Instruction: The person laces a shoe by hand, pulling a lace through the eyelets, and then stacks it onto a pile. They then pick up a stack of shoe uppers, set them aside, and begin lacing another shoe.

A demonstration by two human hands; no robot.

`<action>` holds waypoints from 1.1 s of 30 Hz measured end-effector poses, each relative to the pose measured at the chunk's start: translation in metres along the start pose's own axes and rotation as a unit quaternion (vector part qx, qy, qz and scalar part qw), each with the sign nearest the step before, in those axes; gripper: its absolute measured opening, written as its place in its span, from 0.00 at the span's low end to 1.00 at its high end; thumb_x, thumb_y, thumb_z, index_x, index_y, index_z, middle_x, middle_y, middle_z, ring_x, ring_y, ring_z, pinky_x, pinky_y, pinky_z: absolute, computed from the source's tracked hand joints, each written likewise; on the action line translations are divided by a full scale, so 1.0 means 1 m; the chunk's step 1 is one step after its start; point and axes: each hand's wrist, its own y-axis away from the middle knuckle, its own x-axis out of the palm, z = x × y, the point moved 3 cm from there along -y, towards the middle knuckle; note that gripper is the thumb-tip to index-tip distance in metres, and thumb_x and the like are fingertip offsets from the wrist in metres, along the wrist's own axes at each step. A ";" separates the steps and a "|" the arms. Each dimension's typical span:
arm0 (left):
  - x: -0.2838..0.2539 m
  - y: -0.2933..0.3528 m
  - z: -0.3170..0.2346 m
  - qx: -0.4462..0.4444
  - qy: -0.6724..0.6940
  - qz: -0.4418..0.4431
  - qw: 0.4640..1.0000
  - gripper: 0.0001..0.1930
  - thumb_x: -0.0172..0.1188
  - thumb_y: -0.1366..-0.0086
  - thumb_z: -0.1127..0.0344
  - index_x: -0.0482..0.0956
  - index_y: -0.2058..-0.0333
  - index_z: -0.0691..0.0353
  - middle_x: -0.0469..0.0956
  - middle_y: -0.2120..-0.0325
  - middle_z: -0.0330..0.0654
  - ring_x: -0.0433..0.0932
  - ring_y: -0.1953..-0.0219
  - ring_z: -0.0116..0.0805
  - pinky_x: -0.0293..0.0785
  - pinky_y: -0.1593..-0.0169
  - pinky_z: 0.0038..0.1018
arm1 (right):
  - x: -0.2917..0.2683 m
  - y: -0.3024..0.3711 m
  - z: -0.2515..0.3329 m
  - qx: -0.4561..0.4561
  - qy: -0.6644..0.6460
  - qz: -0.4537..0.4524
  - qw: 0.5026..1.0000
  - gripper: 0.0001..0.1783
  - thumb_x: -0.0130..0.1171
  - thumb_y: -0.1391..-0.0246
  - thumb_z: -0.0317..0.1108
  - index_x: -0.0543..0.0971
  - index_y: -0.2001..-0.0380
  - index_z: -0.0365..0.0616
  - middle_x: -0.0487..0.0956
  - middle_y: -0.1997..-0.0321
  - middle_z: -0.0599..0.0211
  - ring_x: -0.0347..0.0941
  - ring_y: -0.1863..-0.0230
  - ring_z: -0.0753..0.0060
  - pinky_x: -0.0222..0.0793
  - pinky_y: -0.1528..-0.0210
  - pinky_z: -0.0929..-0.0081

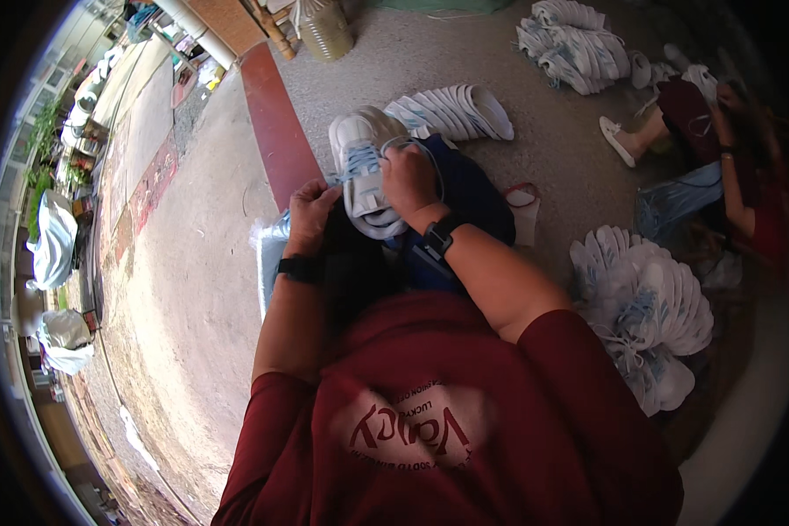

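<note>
A white shoe upper (359, 140) with light blue laces (362, 160) rests over my lap, its rounded toe pointing away from me. At its left edge, my left hand (311, 213) is closed, thumb and fingers pinched on a light blue lace. Over the upper's right side, my right hand (409, 181) is closed too, with a lace strand looping out beside its fingers. Exactly how the lace runs under the right fingers is hidden. Just beyond, a row of nested white shoe uppers (451, 112) lies on its side. Dark blue cloth (469, 188) covers my lap on the right.
Piles of white uppers lie at the far right (574, 48) and near right (644, 307). Another person (741, 167) sits at the right beside a bluish plastic bag (679, 200). A reddish-brown strip (276, 118) crosses the concrete floor; a ribbed plastic jug (324, 33) stands far off.
</note>
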 end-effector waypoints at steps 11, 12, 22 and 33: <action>0.005 0.006 -0.012 -0.016 0.171 -0.039 0.984 0.07 0.60 0.43 0.72 0.72 0.77 0.56 0.74 0.79 0.33 0.70 0.78 0.20 0.65 0.73 0.14 | 0.006 0.006 0.007 -0.007 -0.065 -0.040 0.997 0.04 0.52 0.66 0.23 0.75 0.81 0.36 0.75 0.77 0.51 0.70 0.67 0.51 0.68 0.63 0.62; 0.009 0.009 -0.017 -0.018 0.167 -0.036 0.985 0.07 0.60 0.43 0.72 0.72 0.77 0.56 0.74 0.79 0.33 0.70 0.78 0.20 0.65 0.73 0.14 | 0.004 0.007 0.006 -0.016 -0.085 -0.025 0.996 0.04 0.52 0.66 0.23 0.75 0.80 0.36 0.74 0.77 0.51 0.70 0.68 0.51 0.68 0.64 0.62; 0.012 0.001 -0.019 -0.027 0.163 -0.036 0.986 0.06 0.59 0.41 0.72 0.73 0.76 0.57 0.74 0.78 0.33 0.70 0.78 0.18 0.66 0.73 0.14 | 0.014 -0.006 0.005 -0.261 0.028 0.085 0.961 0.05 0.54 0.63 0.32 0.76 0.85 0.44 0.76 0.82 0.58 0.74 0.70 0.57 0.71 0.68 0.63; 0.011 -0.001 -0.005 -0.032 0.132 -0.020 0.991 0.08 0.60 0.43 0.69 0.73 0.80 0.59 0.69 0.85 0.29 0.62 0.83 0.15 0.56 0.78 0.15 | -0.021 -0.020 0.043 -0.414 0.267 0.275 0.826 0.07 0.53 0.58 0.31 0.81 0.80 0.46 0.79 0.73 0.66 0.71 0.59 0.63 0.67 0.62 0.64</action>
